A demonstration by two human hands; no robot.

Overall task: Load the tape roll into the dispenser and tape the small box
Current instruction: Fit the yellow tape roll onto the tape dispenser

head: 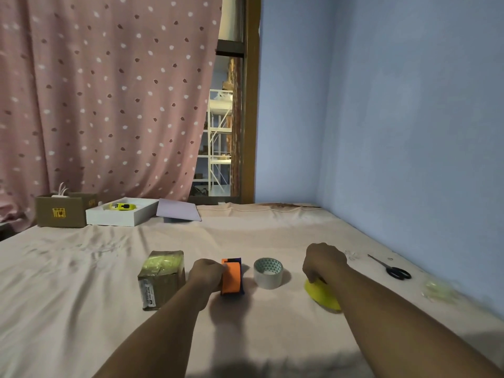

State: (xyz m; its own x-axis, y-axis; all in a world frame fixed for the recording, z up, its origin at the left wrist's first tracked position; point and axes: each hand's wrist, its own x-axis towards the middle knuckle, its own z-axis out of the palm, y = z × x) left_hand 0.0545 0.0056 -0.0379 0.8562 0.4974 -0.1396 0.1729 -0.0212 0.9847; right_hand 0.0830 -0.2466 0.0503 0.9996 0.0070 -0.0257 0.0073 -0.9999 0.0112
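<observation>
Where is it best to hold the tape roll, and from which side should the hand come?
Probably from above: the tape roll lies flat, hole facing up, standing free between the orange dispenser and right hand. Put the thumb inside the hole and fingers on the outer wall.

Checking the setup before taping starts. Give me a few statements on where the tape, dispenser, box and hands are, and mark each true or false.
1. The tape roll lies loose on the sheet, right of the dispenser. True.
2. The left hand grips the dispenser. True.
3. The right hand holds the scissors. False: it rests on a yellow piece; the scissors lie untouched further right.
4. The small box sits right of the tape roll. False: it sits left of the dispenser.
5. The tape roll is already in the dispenser. False: they stand apart.
</observation>
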